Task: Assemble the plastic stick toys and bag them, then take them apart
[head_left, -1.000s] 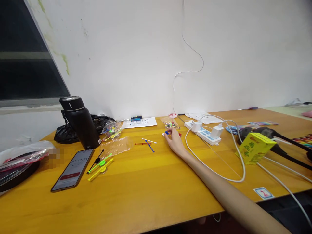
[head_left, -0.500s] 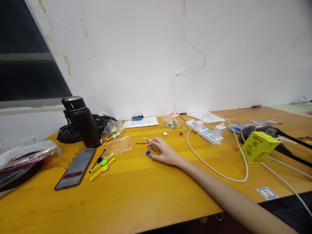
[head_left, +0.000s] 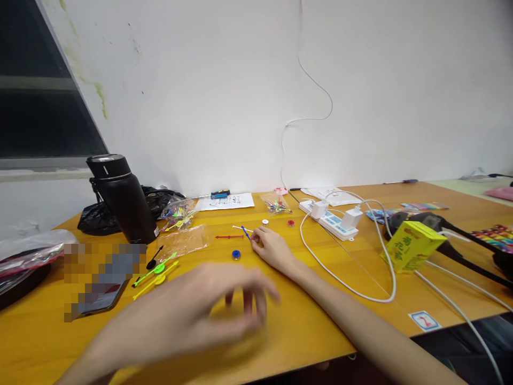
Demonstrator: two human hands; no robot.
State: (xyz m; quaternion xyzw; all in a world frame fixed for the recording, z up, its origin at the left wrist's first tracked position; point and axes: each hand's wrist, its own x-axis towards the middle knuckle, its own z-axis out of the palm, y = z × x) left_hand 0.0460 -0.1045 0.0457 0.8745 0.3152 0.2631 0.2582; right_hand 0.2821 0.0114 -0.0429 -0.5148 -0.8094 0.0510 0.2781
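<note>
My right hand (head_left: 274, 248) rests on the table with its fingers closed on the end of a blue arrow-shaped spinner pointer (head_left: 246, 233). A white pointer (head_left: 237, 228) and a red pointer (head_left: 228, 237) lie just left of it. In front of them sits a small blue round base (head_left: 236, 254). My left hand (head_left: 204, 307), blurred by motion, is above the near part of the table, its fingers curved and apart from the thumb, with nothing visible in them. Left of it lie black (head_left: 154, 259), green (head_left: 159, 268) and yellow (head_left: 158, 279) pointers.
A white base (head_left: 265, 222) and a red base (head_left: 290, 223) lie farther back. A power strip (head_left: 336, 224) with cables and a yellow drink carton (head_left: 414, 247) stand right. A black bottle (head_left: 122, 203), a phone (head_left: 106, 297) and a clear plastic bag (head_left: 184, 240) are left.
My left hand has come into view from the lower left. My right hand has left the blue base and now grips the blue pointer. The view has shifted slightly.
</note>
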